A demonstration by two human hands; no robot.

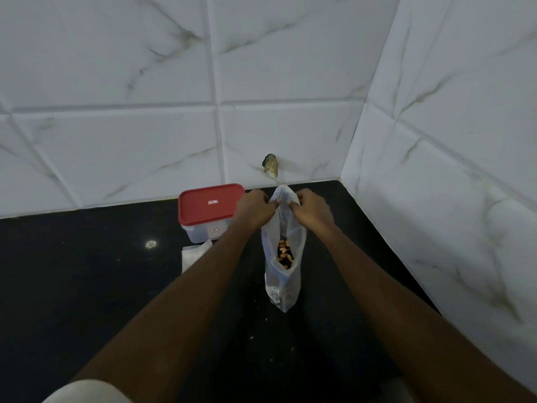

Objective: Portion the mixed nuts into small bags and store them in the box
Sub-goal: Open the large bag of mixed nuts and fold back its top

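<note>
Tall, narrow bag [283,292] of translucent white plastic, upright on the black counter [87,286], just right of the box [197,234] and near the corner of the marble-look tiled wall [116,141]. Mouth pulled open and stretched upward into a peak; sides thin and cloudy, creased towards the base. Down inside, seen through the opening: mixed nuts [284,253], tan and orange-brown with some darker pieces, filling only the lower part.

Left hand [254,207] at the left edge of the mouth, fingers curled, pinching the plastic. Right hand [312,209] likewise at the right edge, pinching its side of the rim. Both forearms reaching in from the bottom of the view.

Box frosted and rectangular, closed with a red lid [209,203], set against the wall; right end covered by the left hand and wrist, contents impossible to tell through the wall, labels too small to read. In front of it, a pale plastic piece [191,257], partly under the left forearm, too little showing to say whether one sheet or several small bags. Fingertips mostly lost behind the bag's rim. Print low on the bag blurred.
</note>
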